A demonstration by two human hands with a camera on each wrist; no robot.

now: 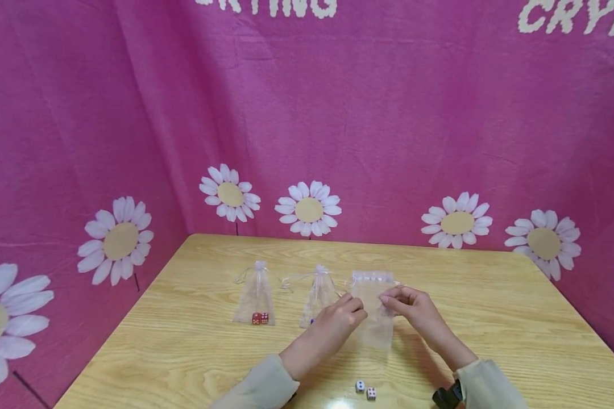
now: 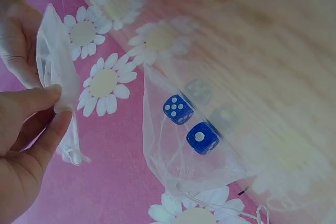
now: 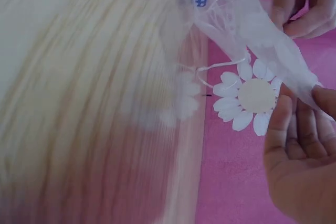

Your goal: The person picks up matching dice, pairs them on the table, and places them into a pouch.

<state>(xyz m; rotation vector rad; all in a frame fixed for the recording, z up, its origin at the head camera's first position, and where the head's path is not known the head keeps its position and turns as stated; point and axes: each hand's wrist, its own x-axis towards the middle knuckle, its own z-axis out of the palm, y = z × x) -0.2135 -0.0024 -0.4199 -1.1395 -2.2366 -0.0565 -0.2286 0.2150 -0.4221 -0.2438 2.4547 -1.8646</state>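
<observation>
A sheer white drawstring bag (image 1: 376, 326) is held up between both hands, its top edge spread wide and flat. My left hand (image 1: 335, 319) pinches its left side between thumb and fingertips, as the left wrist view shows. On the opposite side, my right hand (image 1: 418, 311) pinches the bag's edge with thumb and fingers. Two white dice (image 1: 360, 387) lie on the table in front of the hands. Just beyond the left hand stands a second sheer bag (image 1: 321, 287) with a gathered neck; blue dice (image 2: 202, 138) show inside it.
At the left, another sheer bag (image 1: 256, 289) with a gathered neck has red dice (image 1: 256, 318) at its bottom. Everything rests on a light wooden table (image 1: 491, 295). A pink cloth (image 1: 378, 113) with printed daisies hangs behind and beside the table.
</observation>
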